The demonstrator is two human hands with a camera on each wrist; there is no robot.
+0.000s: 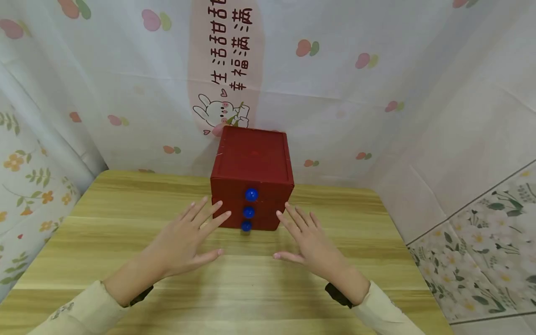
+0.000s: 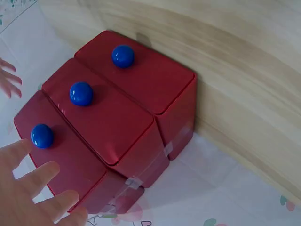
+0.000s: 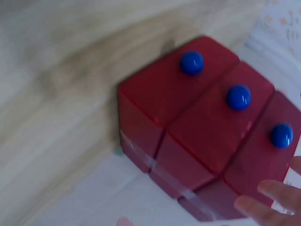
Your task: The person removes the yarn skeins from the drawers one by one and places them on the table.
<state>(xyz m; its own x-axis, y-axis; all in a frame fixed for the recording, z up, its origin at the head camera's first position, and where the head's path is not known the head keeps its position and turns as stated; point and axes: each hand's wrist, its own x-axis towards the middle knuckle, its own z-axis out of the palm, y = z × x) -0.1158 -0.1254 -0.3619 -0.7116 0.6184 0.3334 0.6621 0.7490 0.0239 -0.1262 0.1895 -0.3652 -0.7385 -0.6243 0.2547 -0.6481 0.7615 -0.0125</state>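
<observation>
A dark red box of three stacked drawers [image 1: 253,156] stands on the wooden table, its front turned to me. Each drawer front carries a round blue knob [image 1: 251,194], and all drawers look closed. To the left of the front, my left hand [image 1: 182,242] is held with fingers spread. On the right side, my right hand [image 1: 311,244] is spread likewise. Neither hand holds anything. In the left wrist view the left fingers [image 2: 40,179] appear close to the top drawer; whether they touch it I cannot tell. Clear tape [image 3: 188,194] runs along the box's side.
The wooden table [image 1: 251,293] extends around the box. Behind it hangs a white curtain [image 1: 335,93] with printed fruit, a rabbit and lettering. Floral cloth [image 1: 29,186] borders the left side, and a flowered panel [image 1: 481,251] the right.
</observation>
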